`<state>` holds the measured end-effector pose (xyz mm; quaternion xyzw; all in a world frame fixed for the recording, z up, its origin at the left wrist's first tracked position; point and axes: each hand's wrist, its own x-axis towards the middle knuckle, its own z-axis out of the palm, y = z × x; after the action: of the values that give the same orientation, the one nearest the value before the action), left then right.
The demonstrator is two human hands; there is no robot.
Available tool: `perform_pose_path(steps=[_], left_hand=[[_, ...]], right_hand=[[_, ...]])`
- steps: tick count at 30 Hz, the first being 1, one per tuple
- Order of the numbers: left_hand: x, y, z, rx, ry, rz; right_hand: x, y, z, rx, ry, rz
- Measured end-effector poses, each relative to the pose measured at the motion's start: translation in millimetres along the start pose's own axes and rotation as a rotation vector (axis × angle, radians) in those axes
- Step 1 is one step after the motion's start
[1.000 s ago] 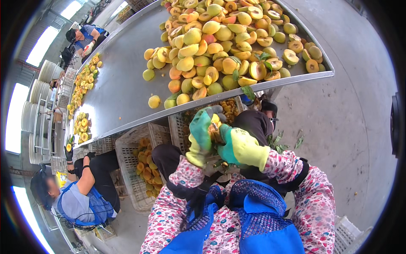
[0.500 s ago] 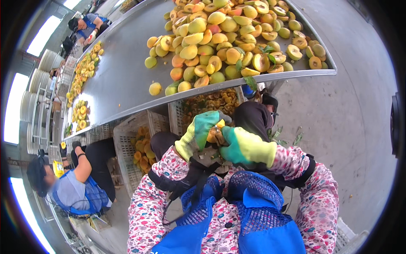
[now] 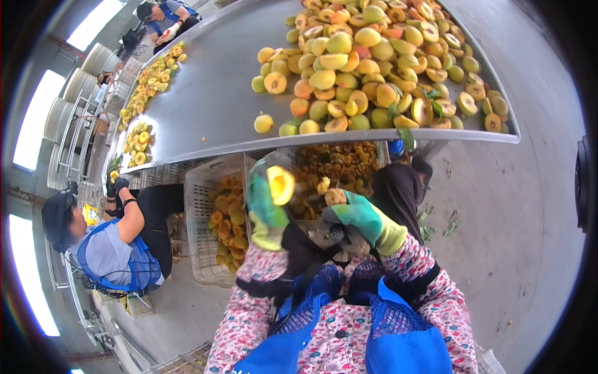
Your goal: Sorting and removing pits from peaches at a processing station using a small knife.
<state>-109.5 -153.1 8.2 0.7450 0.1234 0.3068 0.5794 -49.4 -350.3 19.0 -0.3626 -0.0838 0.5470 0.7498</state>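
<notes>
My left hand (image 3: 266, 202), in a green and yellow glove, is closed on a peach half (image 3: 281, 185) with its yellow cut face showing. It is raised over the crates below the table edge and slightly blurred. To its right, my right hand (image 3: 360, 215), gloved alike, closes round a brown, blunt-ended thing (image 3: 335, 197) whose kind I cannot make out. A small yellow scrap (image 3: 323, 185) is just beside that thing. Under my hands, a crate (image 3: 248, 163) holds brownish fruit pieces (image 3: 346, 161). A white crate (image 3: 194, 212) to the left holds peach halves (image 3: 229, 218).
A metal table (image 3: 218, 81) with a raised rim lies ahead, heaped with whole and halved peaches (image 3: 367, 68). Smaller piles lie along its left edge. One co-worker (image 3: 118, 249) sits at left, another (image 3: 165, 25) at far left. A dark-clothed knee (image 3: 398, 193) is right of my hands.
My hands, together round a fruit before, have come apart. The left has moved left with the peach half; the right keeps the brown thing. The whole view has shifted, so the table sits further right.
</notes>
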Motion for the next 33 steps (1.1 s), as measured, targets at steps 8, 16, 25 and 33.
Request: perform_pose_path(steps=[8,16,25,33], left_hand=[[30.4,-24.7,-131.4,1.331,0.033,0.127],[150.6,-42.0,91.9,0.877,-0.165,0.169],[177.9,-64.4,119.7,0.650,-0.169,-0.003],[63.0,21.6,79.1,-0.153,-0.654,0.333]], right_hand=[[13.5,49.5,-59.5,0.297,0.195,0.129],[0.2,49.3,-69.3,0.412,0.139,0.086],[0.8,5.1,-54.4,0.165,0.311,-0.070],[10.7,-53.3,-29.5,0.325,0.373,-0.302]])
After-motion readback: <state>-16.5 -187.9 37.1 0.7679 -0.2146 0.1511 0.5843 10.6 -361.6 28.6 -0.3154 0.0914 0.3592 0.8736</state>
